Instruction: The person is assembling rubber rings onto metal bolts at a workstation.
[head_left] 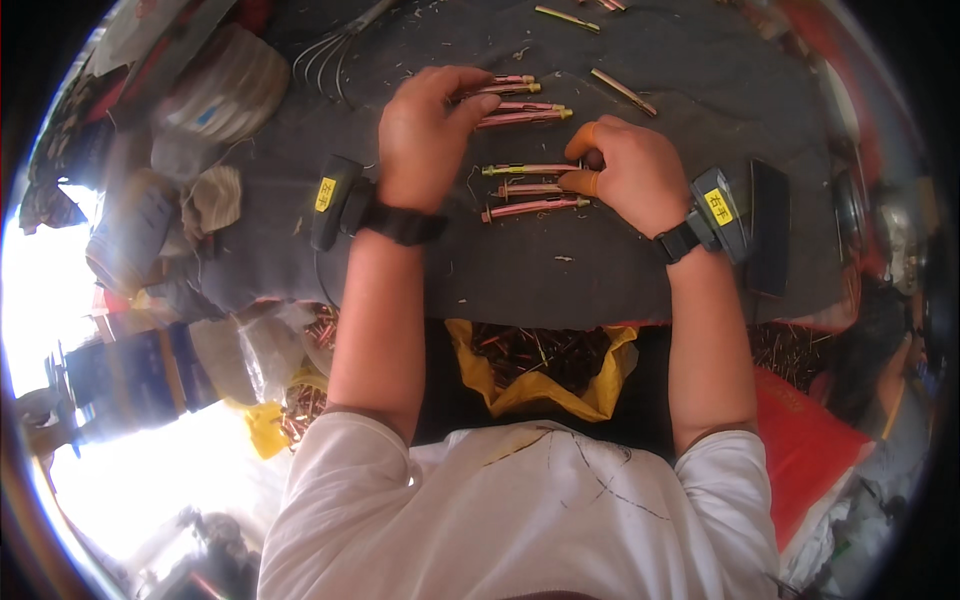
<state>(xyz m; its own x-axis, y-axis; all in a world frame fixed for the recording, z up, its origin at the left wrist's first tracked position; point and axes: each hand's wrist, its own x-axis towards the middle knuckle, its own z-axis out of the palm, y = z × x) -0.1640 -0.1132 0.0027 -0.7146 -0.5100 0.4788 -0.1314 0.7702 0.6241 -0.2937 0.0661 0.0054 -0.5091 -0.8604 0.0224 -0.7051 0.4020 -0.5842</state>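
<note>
Several slim, pinkish-gold metal expansion bolts lie side by side on the dark cloth in two groups. At the far group of bolts point(525, 118), my left hand point(432, 110) curls its thumb and fingers round the left ends. My right hand point(635, 172), with orange covers on its fingertips, is at the right ends of the nearer group of bolts point(535, 207). Its thumb and finger close about the end of the upper bolt point(530, 169) there. The fingers partly hide the ends they touch. Both wrists wear black straps with small devices.
Beyond my right hand lies a loose bolt point(622, 92), with another bolt point(567, 18) farther off. A metal hand rake point(335, 55) is at far left. A dark flat slab point(769, 230) rests right. Below the table edge, a yellow sack point(560, 398) holds many bolts.
</note>
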